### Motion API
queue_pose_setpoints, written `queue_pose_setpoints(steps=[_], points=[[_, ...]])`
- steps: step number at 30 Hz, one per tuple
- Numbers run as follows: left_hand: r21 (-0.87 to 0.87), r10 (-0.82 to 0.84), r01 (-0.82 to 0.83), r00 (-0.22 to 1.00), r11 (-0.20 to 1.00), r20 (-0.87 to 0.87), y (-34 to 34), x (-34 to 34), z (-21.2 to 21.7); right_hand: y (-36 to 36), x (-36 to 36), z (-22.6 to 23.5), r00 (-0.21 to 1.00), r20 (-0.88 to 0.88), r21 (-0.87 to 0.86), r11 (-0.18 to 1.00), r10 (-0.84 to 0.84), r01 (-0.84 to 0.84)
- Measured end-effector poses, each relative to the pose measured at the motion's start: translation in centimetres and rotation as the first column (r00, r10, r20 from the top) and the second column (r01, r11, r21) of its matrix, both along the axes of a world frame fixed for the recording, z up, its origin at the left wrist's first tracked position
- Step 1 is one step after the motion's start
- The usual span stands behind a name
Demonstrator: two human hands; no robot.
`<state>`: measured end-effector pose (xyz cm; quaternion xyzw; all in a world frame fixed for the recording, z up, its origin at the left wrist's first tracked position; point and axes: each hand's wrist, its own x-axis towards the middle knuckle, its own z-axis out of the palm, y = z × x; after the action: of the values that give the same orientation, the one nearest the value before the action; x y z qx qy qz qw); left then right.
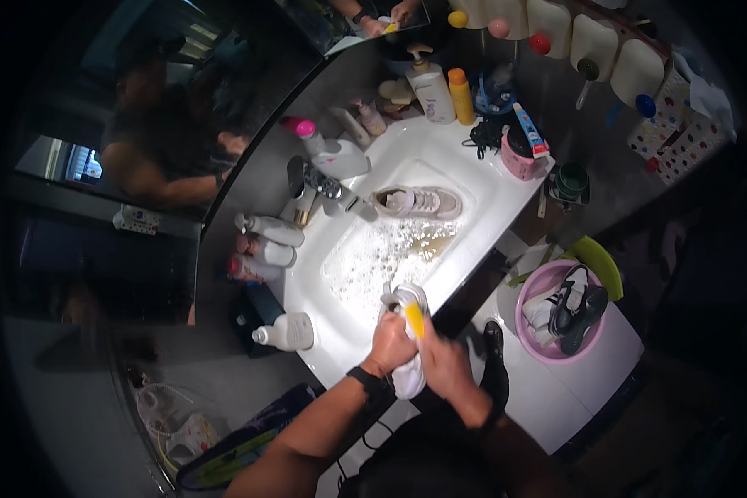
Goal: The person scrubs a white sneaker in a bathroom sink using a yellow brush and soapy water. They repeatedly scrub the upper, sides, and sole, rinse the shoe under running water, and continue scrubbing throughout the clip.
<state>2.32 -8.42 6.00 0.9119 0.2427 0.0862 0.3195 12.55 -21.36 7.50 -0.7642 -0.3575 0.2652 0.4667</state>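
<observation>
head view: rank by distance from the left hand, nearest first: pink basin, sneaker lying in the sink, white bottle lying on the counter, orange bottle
From left hand:
1. White bottle, counter to its left.
2. Sneaker, far end of the sink.
3. Pink basin, right, holding shoes.
4. Orange bottle, back of counter.

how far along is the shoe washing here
About midway, at a guess. The sink already holds sudsy water, and one pale sneaker lies at its far end. In hand: the left hand and right hand grip a white sneaker with a yellow brush against it. Left: more shoes wait in the pink basin.
</observation>
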Motion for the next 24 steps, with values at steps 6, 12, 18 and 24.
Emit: queue_pose_setpoints(steps=[6,12,18,24], points=[[0.036,0.086,-0.082,0.985,0.996,-0.15,-0.5,-0.2,-1.1,0.9,0.9,0.3,1.0,0.019,-0.055,0.998,0.024,-0.023],[0.085,0.018,-0.023,0.998,0.996,0.055,-0.3,-0.4,-1.7,-0.1,-0.2,0.2,0.998,0.023,-0.027,0.998,0.055,-0.054],[-0.021,0.098,-0.099,0.992,0.995,-0.076,-0.2,-0.6,-2.2,1.1,0.9,-0.4,0.991,-0.044,-0.195,0.971,0.13,-0.136],[0.043,0.088,-0.086,0.996,0.995,-0.03,-0.2,-0.6,-1.9,3.2,3.0,-0.5,0.997,-0.017,-0.008,0.997,0.074,-0.074]])
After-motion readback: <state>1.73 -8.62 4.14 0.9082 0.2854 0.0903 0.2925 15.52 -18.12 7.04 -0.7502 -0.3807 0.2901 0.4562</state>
